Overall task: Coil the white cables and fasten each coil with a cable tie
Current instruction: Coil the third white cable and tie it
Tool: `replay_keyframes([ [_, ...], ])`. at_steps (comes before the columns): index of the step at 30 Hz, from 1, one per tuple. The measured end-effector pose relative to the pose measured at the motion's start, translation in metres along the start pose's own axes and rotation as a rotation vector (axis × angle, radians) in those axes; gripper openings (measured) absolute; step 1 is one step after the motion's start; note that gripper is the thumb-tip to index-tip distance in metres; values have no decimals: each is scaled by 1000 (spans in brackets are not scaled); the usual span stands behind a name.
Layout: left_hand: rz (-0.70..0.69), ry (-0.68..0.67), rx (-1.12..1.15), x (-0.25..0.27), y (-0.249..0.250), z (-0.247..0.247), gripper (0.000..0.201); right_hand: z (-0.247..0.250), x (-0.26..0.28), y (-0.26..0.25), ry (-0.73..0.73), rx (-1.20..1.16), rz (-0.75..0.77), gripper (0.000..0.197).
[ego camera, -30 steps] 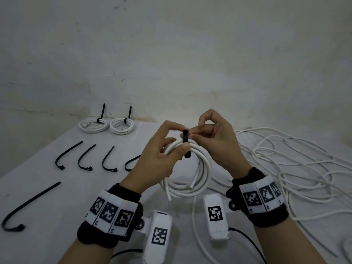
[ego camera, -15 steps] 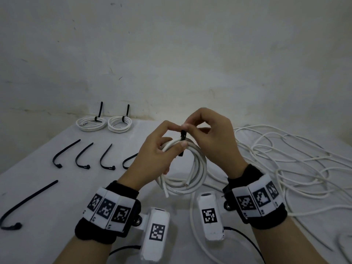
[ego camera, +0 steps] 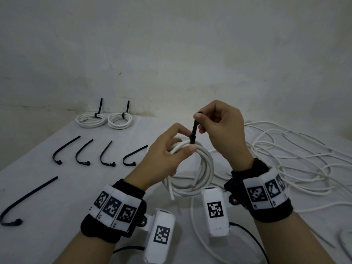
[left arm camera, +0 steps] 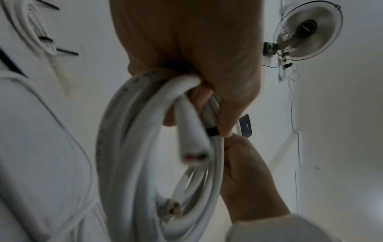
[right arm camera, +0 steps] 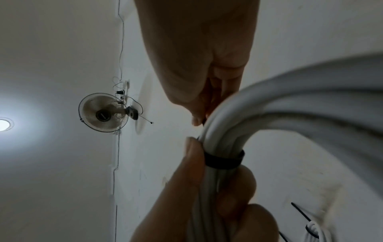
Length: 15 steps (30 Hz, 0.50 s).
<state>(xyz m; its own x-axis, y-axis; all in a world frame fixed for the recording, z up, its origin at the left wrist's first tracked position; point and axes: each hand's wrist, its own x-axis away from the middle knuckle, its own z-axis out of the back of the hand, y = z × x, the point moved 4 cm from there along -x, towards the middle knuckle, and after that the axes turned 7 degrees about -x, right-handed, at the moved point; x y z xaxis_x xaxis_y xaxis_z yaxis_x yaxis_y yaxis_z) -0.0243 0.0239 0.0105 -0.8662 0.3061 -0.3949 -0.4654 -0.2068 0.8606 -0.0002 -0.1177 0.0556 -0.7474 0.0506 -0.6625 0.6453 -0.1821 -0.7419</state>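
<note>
Head view: left hand [ego camera: 162, 155] grips the coil [ego camera: 192, 168] at its top, mid-frame, fingers curled round the strands, thumb pressed just beside the tie head. Right hand [ego camera: 219, 128] pinches the tail of the tie [ego camera: 194, 133] between thumb and forefinger, other fingers curled.

Change: half a second back the right fingers sat low against the coil with almost no tail showing; now the hand is raised and a clear length of black tail stands up out of the head. Tail is being drawn through, so the loop is closing.

Right wrist view: black band sits snug round the bundled strands, no slack visible. Judgement: this coil is nearly fastened; a last tug may remain.

Two tied coils [ego camera: 103, 120] lie at upper left by the wall, tails upright. Four spare ties [ego camera: 95, 153] in a row below them, a fifth tie [ego camera: 26, 201] at lower left. Loose cable [ego camera: 295, 159] sprawls at right on the table [ego camera: 47, 235], uncoiled, so more work is left.

Writing: wrist bands and camera housings carry black-and-white square codes, no readable words. Faint print runs along the cable jacket in the left wrist view, too blurred to read. No brands legible.
</note>
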Motion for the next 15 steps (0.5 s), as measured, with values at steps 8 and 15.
replay_keyframes([
  [8,-17,222,77,-6,-8,23,12,-16,4,23,-309,-118,-210,16],
  [15,-7,303,283,-7,-16,35,45,-40,19,28,-261,-361,-222,39],
])
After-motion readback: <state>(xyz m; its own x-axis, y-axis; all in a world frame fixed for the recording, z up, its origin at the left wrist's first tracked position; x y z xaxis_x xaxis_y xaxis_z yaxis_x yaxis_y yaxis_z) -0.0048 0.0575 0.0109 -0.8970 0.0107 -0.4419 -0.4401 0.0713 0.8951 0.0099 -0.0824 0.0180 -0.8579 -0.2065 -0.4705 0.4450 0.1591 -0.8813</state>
